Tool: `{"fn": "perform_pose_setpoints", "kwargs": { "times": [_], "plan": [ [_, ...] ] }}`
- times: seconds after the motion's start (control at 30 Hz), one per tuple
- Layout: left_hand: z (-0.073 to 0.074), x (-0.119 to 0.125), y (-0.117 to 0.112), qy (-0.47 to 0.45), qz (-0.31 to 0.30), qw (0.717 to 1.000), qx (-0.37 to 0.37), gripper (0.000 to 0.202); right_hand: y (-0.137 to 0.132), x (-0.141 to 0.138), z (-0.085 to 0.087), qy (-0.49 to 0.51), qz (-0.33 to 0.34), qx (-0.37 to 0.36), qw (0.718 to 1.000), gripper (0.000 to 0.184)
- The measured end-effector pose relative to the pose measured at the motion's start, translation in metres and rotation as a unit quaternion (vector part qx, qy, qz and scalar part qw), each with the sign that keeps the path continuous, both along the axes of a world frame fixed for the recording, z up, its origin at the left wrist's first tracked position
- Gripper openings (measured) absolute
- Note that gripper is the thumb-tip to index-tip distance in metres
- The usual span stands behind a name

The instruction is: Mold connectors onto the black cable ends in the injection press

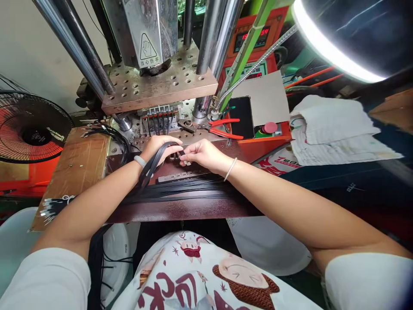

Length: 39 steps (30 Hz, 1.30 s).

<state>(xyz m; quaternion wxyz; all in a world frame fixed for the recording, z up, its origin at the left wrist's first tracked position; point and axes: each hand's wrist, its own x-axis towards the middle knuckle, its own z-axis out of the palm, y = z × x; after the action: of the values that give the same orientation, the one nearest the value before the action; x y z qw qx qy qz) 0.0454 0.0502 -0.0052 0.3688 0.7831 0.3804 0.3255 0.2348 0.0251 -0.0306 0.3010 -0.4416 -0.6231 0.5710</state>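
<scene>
My left hand (pixel 160 147) is closed around a bundle of flat black cables (pixel 151 167) that loops over its fingers and runs down across my wrist. My right hand (pixel 200 154) pinches the end of one cable right beside the left hand's fingertips. Both hands rest on the dark work plate (pixel 180 206) in front of a metal press. Under them lies a metal fixture (pixel 176 176) with slots. More black cables (pixel 180 189) lie flat across the plate. Behind the hands a mould (pixel 158 117) holds several cable ends in a row.
The press platen (pixel 158 84) with steel columns hangs above the mould. Red-handled pliers (pixel 219 128) lie right of it, beside a red button (pixel 270 127). A fan (pixel 30 129) stands at left, a lamp (pixel 335 47) at upper right. Loose cables (pixel 106 131) lie on the wooden board (pixel 77 168).
</scene>
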Motion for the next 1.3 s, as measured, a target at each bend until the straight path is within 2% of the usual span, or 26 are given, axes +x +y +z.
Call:
{"fn": "perform_pose_setpoints", "kwargs": {
  "times": [0.03, 0.1, 0.17, 0.23, 0.3, 0.37, 0.43, 0.5, 0.67, 0.77, 1.0, 1.1, 1.2, 1.3],
  "plan": [
    [-0.001, -0.001, -0.001, 0.004, -0.009, 1.0, 0.005, 0.023, -0.003, 0.002, 0.0, -0.034, -0.011, 0.016, 0.999, 0.021],
    [-0.005, -0.004, -0.003, 0.027, -0.027, 0.999, 0.031, 0.02, -0.011, 0.009, 0.003, -0.141, -0.016, 0.103, 0.985, 0.02],
    [-0.009, -0.004, -0.008, 0.073, -0.052, 0.993, 0.077, 0.015, -0.02, 0.019, 0.006, -0.252, -0.009, 0.216, 0.943, 0.016],
    [-0.011, -0.002, -0.016, 0.12, -0.082, 0.983, 0.115, 0.018, -0.028, 0.026, 0.008, -0.303, -0.012, 0.28, 0.911, 0.013],
    [-0.008, 0.001, -0.027, 0.127, -0.09, 0.98, 0.121, 0.019, -0.033, 0.03, 0.007, -0.285, -0.037, 0.261, 0.922, 0.012],
    [-0.004, 0.006, -0.037, 0.09, -0.062, 0.99, 0.087, 0.017, -0.034, 0.031, 0.006, -0.216, -0.046, 0.197, 0.955, 0.012],
    [-0.002, 0.01, -0.045, 0.052, -0.03, 0.997, 0.039, 0.015, -0.033, 0.03, 0.003, -0.142, -0.02, 0.138, 0.98, 0.016],
    [-0.005, 0.012, -0.048, 0.043, -0.011, 0.999, 0.014, 0.014, -0.031, 0.028, 0.002, -0.1, 0.013, 0.119, 0.988, 0.019],
    [-0.014, 0.014, -0.047, 0.054, -0.01, 0.998, 0.015, 0.013, -0.033, 0.025, -0.001, -0.121, 0.028, 0.189, 0.974, 0.018],
    [-0.015, 0.014, -0.048, 0.052, -0.014, 0.997, 0.046, 0.013, -0.035, 0.026, -0.003, -0.123, 0.026, 0.219, 0.968, 0.016],
    [-0.021, 0.013, -0.055, 0.012, 0.004, 0.998, 0.06, 0.01, -0.034, 0.026, -0.009, -0.085, 0.027, 0.212, 0.973, 0.016],
    [-0.022, 0.013, -0.057, 0.014, -0.009, 0.995, 0.103, 0.013, -0.035, 0.027, -0.008, -0.086, 0.032, 0.224, 0.97, 0.017],
    [-0.022, 0.01, -0.058, 0.045, -0.016, 0.987, 0.156, 0.02, -0.039, 0.028, -0.006, -0.113, 0.041, 0.273, 0.955, 0.019],
    [-0.022, 0.008, -0.058, 0.078, -0.038, 0.979, 0.185, 0.024, -0.043, 0.027, -0.004, -0.152, 0.055, 0.342, 0.926, 0.024]
  ]
}}
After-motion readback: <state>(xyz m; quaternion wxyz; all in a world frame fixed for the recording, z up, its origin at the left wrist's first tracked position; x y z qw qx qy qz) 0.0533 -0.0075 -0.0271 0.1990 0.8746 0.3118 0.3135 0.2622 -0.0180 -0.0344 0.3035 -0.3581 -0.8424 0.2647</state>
